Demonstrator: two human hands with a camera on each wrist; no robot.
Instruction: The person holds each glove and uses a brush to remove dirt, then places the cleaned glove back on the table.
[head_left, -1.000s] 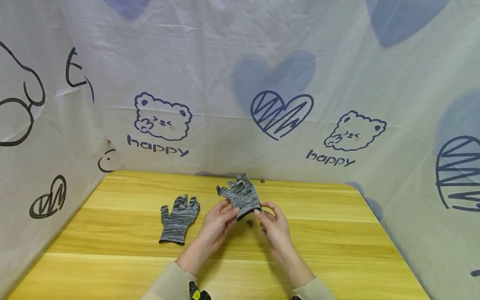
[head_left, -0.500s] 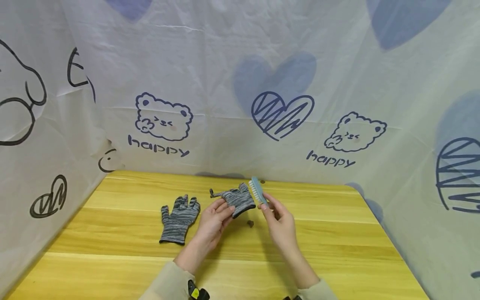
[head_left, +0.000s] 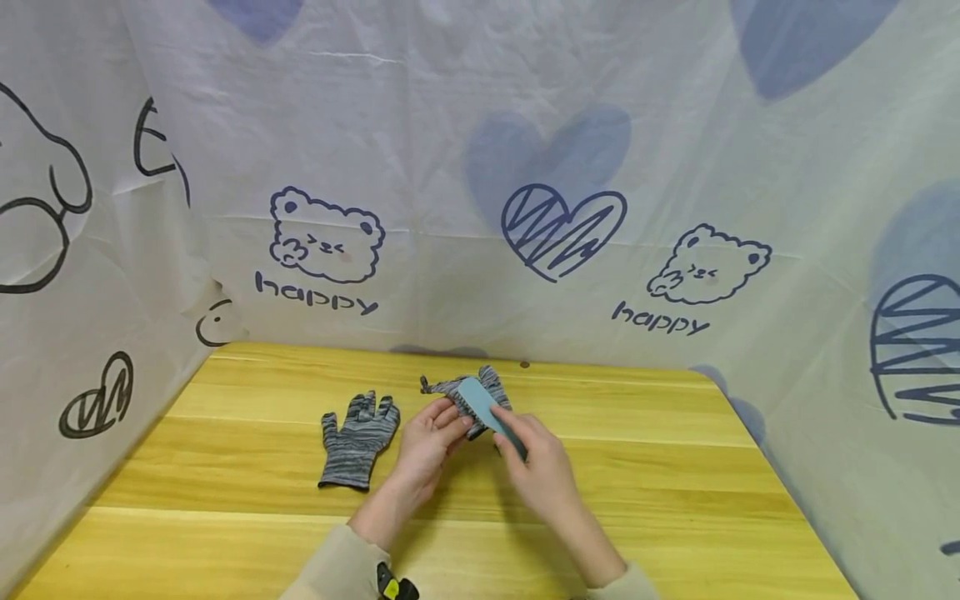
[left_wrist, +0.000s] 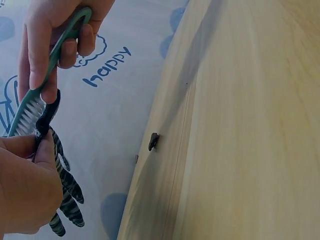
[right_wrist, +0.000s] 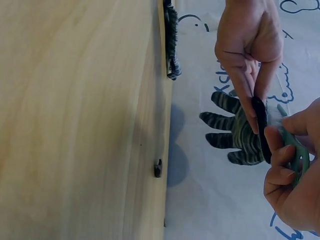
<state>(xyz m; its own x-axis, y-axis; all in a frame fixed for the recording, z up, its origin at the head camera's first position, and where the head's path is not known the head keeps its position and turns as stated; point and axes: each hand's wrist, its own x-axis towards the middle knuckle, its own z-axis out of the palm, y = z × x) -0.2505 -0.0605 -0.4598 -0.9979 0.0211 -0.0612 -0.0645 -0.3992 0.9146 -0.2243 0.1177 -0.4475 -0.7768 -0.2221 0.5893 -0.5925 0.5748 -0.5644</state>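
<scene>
My left hand (head_left: pixel 429 437) pinches a grey-and-black striped knit glove (head_left: pixel 491 383) near its dark cuff, holding it above the table. In my right hand (head_left: pixel 542 462) is a light blue-green scrubbing brush (head_left: pixel 477 397), gripped by its handle. The brush head lies over the glove, white bristles (left_wrist: pixel 29 117) facing it, and hides part of the knit in the head view. Several glove fingers (right_wrist: pixel 220 122) hang loose in the right wrist view. A matching glove (head_left: pixel 358 442) lies flat on the table, left of my hands.
The yellow wood-grain table (head_left: pixel 675 500) reaches back to a white cloth (head_left: pixel 450 275) printed with hearts and bears. A small dark lump (left_wrist: pixel 153 141) sits on the tabletop beneath my hands. Near the back edge is a small brown spot (head_left: pixel 524 364).
The brush, mostly hidden at first, came up in my right hand beside the glove, then moved left onto it. My right hand left the cuff; the held glove tipped lower. The other glove stayed put.
</scene>
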